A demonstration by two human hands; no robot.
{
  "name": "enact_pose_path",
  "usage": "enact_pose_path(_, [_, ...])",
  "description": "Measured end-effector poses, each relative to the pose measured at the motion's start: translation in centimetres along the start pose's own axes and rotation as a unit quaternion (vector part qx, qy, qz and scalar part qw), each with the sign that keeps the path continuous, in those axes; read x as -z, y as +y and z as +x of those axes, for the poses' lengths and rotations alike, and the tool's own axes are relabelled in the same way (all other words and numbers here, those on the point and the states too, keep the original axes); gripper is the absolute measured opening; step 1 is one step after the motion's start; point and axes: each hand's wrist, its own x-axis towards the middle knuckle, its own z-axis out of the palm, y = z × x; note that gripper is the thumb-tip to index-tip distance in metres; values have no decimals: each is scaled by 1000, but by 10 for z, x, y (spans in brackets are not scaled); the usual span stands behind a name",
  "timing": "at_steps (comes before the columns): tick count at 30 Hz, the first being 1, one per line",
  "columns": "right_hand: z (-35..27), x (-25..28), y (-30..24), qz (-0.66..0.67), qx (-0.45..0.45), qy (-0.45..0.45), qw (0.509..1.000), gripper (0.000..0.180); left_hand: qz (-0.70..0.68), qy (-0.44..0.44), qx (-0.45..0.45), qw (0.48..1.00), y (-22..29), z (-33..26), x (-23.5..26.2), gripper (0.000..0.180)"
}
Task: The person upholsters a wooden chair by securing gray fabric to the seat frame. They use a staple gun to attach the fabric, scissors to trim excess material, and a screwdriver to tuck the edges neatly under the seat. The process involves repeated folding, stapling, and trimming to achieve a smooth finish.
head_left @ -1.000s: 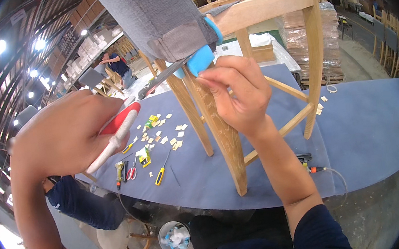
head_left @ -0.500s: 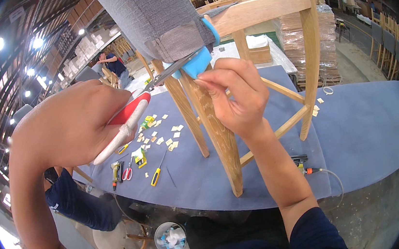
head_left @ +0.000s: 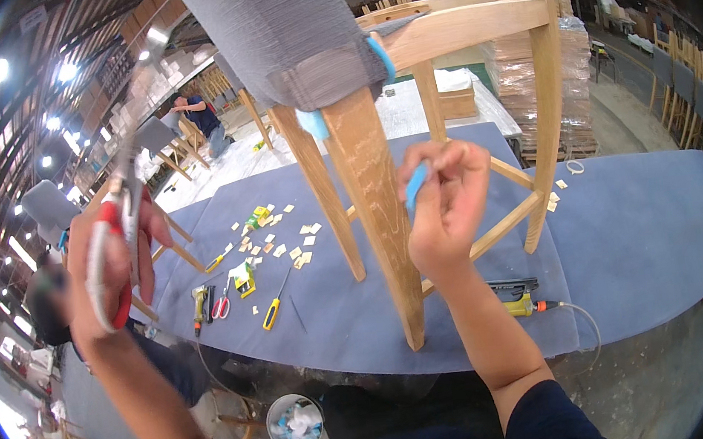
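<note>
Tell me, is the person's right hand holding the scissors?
No, the scissors with red handles are in the left hand, while the right hand pinches a small blue strip.

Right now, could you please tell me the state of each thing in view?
Left hand: raised, gripping red-handled scissors.
Right hand: pinching a blue foam scrap.
Wooden chair: upright on the blue-covered table.
Yellow screwdriver: lying flat.
Bucket: on the floor, holding scraps.
</note>
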Motion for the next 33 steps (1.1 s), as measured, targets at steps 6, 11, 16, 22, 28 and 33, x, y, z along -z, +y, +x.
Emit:
enact_pose_path(6, [19,4,-2,-149,99,-193,965,16,-435,112,-10,893,-23,-22,-130,73])
enact_pose_path(11, [18,-18,-4,-199,-32,-121,972,10,-720,-92,29,688,26,0,-211,74])
enact_pose_path(16, [32,-23,5,-405,201,-119,884,33,-848,-177,23,499,72,16,-228,78])
enact_pose_path(22, [28,-53,0,-383,132,-38,913,14,-855,-175,-50,485,78,30,-221,75])
enact_pose_path(28, [26,-55,0,-346,71,-21,935,14,-853,-158,-50,495,78,36,-217,72])
enact_pose_path(33, [27,-49,7,-367,108,-40,923,10,-852,-149,-52,498,74,47,-221,71])
